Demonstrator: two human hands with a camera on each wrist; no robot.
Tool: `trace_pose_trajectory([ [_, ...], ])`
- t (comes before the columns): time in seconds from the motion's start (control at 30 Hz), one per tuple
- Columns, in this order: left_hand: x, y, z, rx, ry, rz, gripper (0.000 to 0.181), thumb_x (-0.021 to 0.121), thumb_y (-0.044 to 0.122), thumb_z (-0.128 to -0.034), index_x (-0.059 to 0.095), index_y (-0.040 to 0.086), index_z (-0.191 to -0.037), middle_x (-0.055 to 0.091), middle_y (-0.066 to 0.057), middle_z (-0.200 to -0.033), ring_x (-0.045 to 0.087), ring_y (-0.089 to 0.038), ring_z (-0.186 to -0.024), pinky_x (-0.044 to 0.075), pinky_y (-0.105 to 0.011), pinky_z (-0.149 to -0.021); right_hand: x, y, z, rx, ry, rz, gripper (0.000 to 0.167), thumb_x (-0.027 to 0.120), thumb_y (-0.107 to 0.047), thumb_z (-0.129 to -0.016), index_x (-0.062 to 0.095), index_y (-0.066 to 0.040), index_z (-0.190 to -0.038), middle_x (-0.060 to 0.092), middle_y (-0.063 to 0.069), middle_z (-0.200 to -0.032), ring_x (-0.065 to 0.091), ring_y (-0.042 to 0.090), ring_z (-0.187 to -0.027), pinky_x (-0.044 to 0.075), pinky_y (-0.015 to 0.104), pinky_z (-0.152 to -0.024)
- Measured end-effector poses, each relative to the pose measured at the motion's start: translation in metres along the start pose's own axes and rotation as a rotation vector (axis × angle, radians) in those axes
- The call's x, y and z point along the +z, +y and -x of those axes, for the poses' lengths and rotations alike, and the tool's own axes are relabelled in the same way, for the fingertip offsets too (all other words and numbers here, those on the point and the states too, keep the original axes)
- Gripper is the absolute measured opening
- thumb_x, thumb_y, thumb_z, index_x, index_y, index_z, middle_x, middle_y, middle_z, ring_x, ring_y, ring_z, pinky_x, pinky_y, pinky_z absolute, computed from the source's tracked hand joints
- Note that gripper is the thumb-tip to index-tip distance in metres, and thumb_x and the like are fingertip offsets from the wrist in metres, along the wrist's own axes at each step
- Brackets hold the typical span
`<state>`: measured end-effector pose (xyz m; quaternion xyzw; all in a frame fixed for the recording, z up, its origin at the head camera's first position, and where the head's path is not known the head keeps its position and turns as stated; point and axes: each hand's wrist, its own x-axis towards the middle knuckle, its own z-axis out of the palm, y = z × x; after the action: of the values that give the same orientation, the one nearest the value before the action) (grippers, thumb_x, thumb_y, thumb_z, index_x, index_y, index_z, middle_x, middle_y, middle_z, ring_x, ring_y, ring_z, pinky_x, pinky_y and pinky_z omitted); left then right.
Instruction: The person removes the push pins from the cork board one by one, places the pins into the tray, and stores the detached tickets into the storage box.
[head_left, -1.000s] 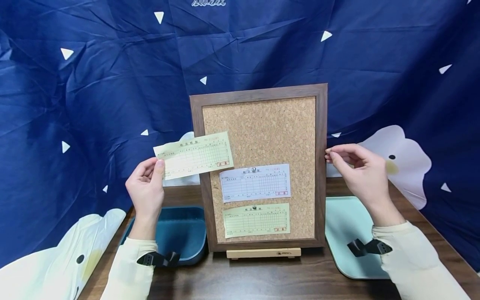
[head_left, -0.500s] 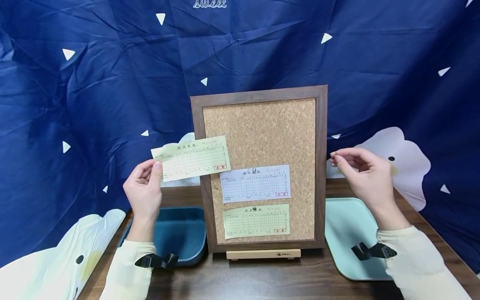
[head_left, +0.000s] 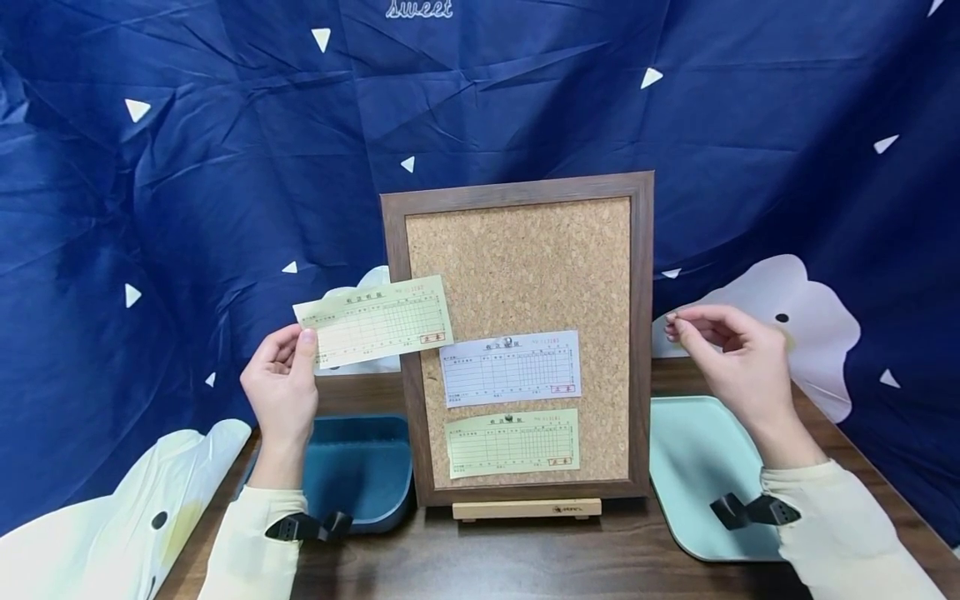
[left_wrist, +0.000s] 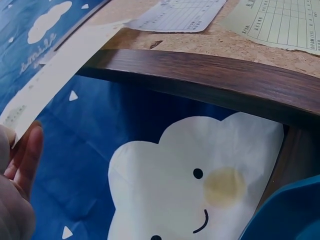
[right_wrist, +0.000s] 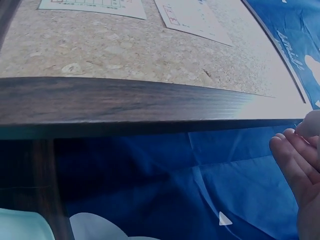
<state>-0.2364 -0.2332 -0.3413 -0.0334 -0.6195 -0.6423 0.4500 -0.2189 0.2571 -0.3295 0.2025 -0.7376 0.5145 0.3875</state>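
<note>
My left hand (head_left: 285,392) pinches a green receipt slip (head_left: 378,321) at its lower left corner. The slip's right end overlaps the left frame of the corkboard (head_left: 525,275) in the head view. A white-lilac slip (head_left: 510,367) and another green slip (head_left: 513,442) hang on the cork, each with a clear pin at its top. Off the board's right side, my right hand (head_left: 742,367) has thumb and fingertips together on a tiny pin, mostly hidden. The right wrist view shows that hand (right_wrist: 300,165) beside the frame (right_wrist: 150,102).
A dark blue tray (head_left: 360,475) lies left of the board and a mint tray (head_left: 705,475) right of it, on a brown wooden table (head_left: 525,558). The board stands on a light wooden easel (head_left: 525,508). Blue cloth (head_left: 225,167) hangs behind.
My left hand has moved slightly left and down with the green slip. My right hand has drawn a little right and down, away from the frame's edge.
</note>
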Motion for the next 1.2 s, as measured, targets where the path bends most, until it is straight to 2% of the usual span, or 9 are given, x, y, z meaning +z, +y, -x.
trace_pose_trajectory([
  [0.23, -0.002, -0.002, 0.001, -0.010, 0.004, -0.041, 0.010, 0.076, 0.004, -0.0981, 0.078, -0.004, -0.104, 0.079, 0.012, -0.089, 0.071, 0.001, -0.077, 0.057, -0.012, -0.073, -0.004, 0.002, 0.005, 0.020, -0.007, 0.009, 0.013, 0.070, 0.021, -0.091, 0.073, 0.018, -0.104, 0.079, -0.020, -0.094, 0.076, -0.005, -0.083, 0.058, 0.009, -0.077],
  [0.37, -0.004, -0.002, 0.001, -0.012, 0.005, -0.023, 0.009, 0.076, 0.003, -0.0976, 0.078, -0.003, -0.104, 0.079, 0.010, -0.089, 0.072, 0.001, -0.077, 0.057, -0.012, -0.073, -0.007, 0.005, 0.006, 0.011, -0.010, 0.013, 0.014, 0.069, 0.022, -0.091, 0.072, 0.019, -0.104, 0.079, -0.020, -0.095, 0.076, -0.006, -0.084, 0.058, 0.009, -0.077],
  [0.6, -0.008, -0.002, 0.003, -0.003, -0.008, -0.077, 0.013, 0.075, 0.006, -0.1003, 0.078, -0.004, -0.109, 0.079, 0.012, -0.090, 0.070, 0.002, -0.077, 0.056, -0.012, -0.072, -0.010, 0.005, 0.009, 0.073, 0.004, -0.019, 0.012, 0.069, 0.020, -0.092, 0.072, 0.020, -0.104, 0.081, -0.018, -0.093, 0.077, -0.005, -0.082, 0.057, 0.009, -0.073],
  [0.87, -0.012, -0.002, 0.004, -0.019, 0.022, -0.026, 0.012, 0.076, 0.002, -0.0980, 0.078, -0.006, -0.107, 0.079, 0.010, -0.089, 0.071, 0.000, -0.075, 0.056, -0.012, -0.071, -0.014, 0.007, 0.013, 0.094, -0.022, -0.007, 0.011, 0.069, 0.018, -0.094, 0.071, 0.020, -0.105, 0.079, -0.020, -0.093, 0.076, -0.005, -0.083, 0.057, 0.009, -0.074],
  [1.03, -0.014, -0.002, 0.004, -0.021, 0.024, -0.042, 0.013, 0.075, 0.003, -0.0988, 0.078, -0.006, -0.107, 0.078, 0.013, -0.088, 0.071, 0.000, -0.076, 0.056, -0.011, -0.072, -0.017, 0.009, 0.016, 0.113, -0.019, 0.019, 0.012, 0.070, 0.016, -0.095, 0.071, 0.019, -0.106, 0.079, -0.020, -0.093, 0.077, -0.004, -0.083, 0.058, 0.009, -0.075],
  [1.2, -0.016, -0.003, 0.004, -0.023, 0.029, -0.044, 0.012, 0.075, 0.003, -0.0986, 0.078, -0.005, -0.107, 0.079, 0.013, -0.088, 0.072, 0.001, -0.077, 0.057, -0.011, -0.073, -0.019, 0.011, 0.019, 0.134, -0.015, -0.013, 0.012, 0.069, 0.016, -0.095, 0.070, 0.020, -0.106, 0.080, -0.018, -0.093, 0.078, -0.001, -0.083, 0.058, 0.010, -0.075],
])
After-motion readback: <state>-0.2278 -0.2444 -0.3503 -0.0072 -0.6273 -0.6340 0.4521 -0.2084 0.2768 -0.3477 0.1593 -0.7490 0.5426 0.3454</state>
